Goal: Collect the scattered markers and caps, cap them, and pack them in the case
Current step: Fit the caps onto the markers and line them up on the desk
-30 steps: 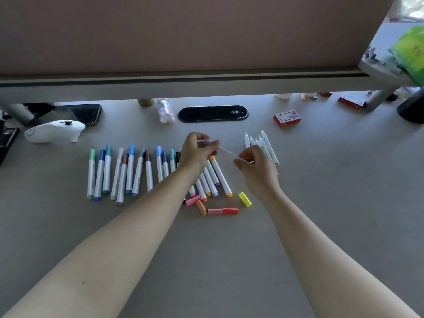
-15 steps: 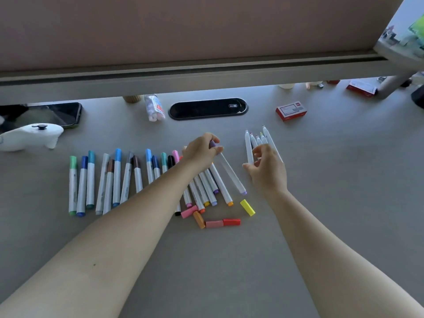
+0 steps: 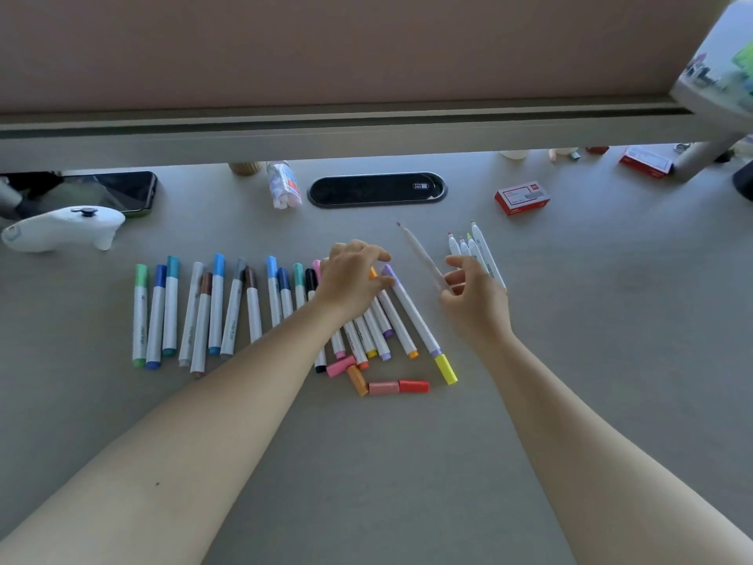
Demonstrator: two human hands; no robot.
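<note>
A: What changed vs half a sec ago?

B: Purple-capped marker (image 3: 411, 311) is down now, lying at the right end of the capped row (image 3: 252, 303) on the table (image 3: 611, 360). Left hand (image 3: 354, 275) rests over its cap end, fingers loosely curled on top; can't tell if it's gripping or just nudging it into line.

A: And the right hand?

B: Right hand (image 3: 474, 297) has lifted an uncapped marker (image 3: 421, 254) out of the uncapped group (image 3: 474, 252), pinching its lower end w/ the tip pointing away. Blurred, so prob mid-move.

A: So next one's up.

B: Looks so. Tip seems reddish, hard to be sure. Loose caps (image 3: 383, 377) sit near the row's lower end: pink, orange, salmon, red, plus yellow cap (image 3: 446, 369). Needs a matching one.

A: Case?

B: Not in view. Packing not started, I'd judge.
</note>
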